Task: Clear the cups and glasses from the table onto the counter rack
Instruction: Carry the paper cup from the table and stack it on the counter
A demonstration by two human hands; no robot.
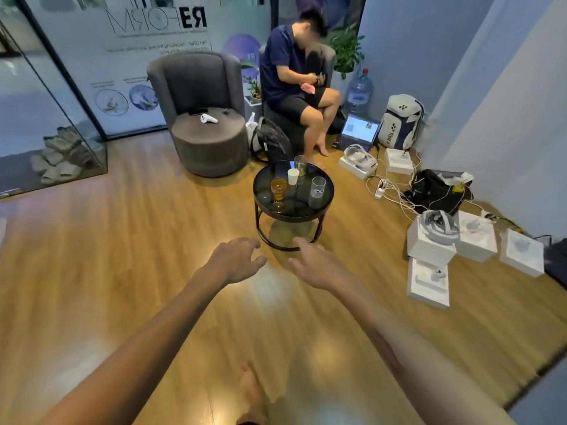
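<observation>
Reaching forward with both arms, the left hand (237, 259) and the right hand (319, 263) hang empty in the air, fingers spread and loosely curled, grasping nothing, both short of the round black worktop (322, 207) and lower in view than its legs. The step in hand looks like the approach for a first pick, so it would pay to close in before committing, then take each vessel low on its body and lift straight up. On the worktop, the amber stemmed glass (278, 191) stands nearest the left hand at the near-left edge; it holds liquid and looks top-heavy, so it probably wants a grip at the bowl and a level carry. The clear tumbler with eye marks (317, 188) stands to the right of it, nearest the right hand. Beyond the stemmed glass sits a small white cup (293, 176), and just behind that a clear glass (300, 164) at the far edge. The dark top is glossy and rimmed. No counter rack is in view. Beyond the worktop a seated person (294, 84) and a grey armchair (202, 118) face it; white boxes (429, 250) and cables (395, 185) crowd the wooden floor (122, 256) to its right.
</observation>
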